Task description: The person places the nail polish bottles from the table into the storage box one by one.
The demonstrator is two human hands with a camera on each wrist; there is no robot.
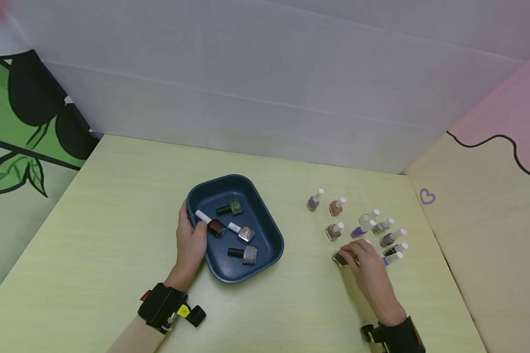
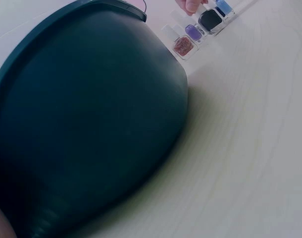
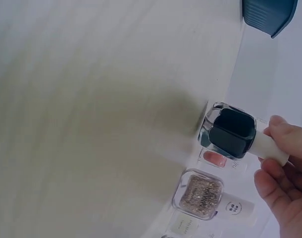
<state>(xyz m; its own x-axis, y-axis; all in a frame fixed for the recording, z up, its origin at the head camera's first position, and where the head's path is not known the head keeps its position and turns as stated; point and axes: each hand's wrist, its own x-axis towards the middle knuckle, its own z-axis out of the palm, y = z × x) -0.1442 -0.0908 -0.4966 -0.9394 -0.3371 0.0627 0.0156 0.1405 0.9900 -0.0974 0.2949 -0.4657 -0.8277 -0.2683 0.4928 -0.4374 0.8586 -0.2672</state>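
Observation:
My left hand (image 1: 192, 243) grips the near left side of a dark blue tray (image 1: 265, 243), thumb over the rim and fingers outside it. Four bottles lie inside: a dark brown nail polish (image 1: 216, 227) with a white cap, a green one (image 1: 236, 207), a pinkish glitter one (image 1: 246, 234) and a silver glitter one (image 1: 249, 255). To the tray's right, my right hand (image 1: 367, 267) pinches the white cap of a dark nail polish bottle (image 3: 233, 133). Its glass end points toward the tray, close over the table. The tray's outer wall (image 2: 91, 109) fills most of the left wrist view.
Several more white-capped bottles stand around my right hand, among them a purple one (image 1: 357, 232), a brown one (image 1: 332, 232) and a mauve one (image 1: 312, 203). A glitter bottle (image 3: 200, 196) shows below the held one. Fabric walls (image 1: 247, 98) border the pale table (image 1: 137, 220).

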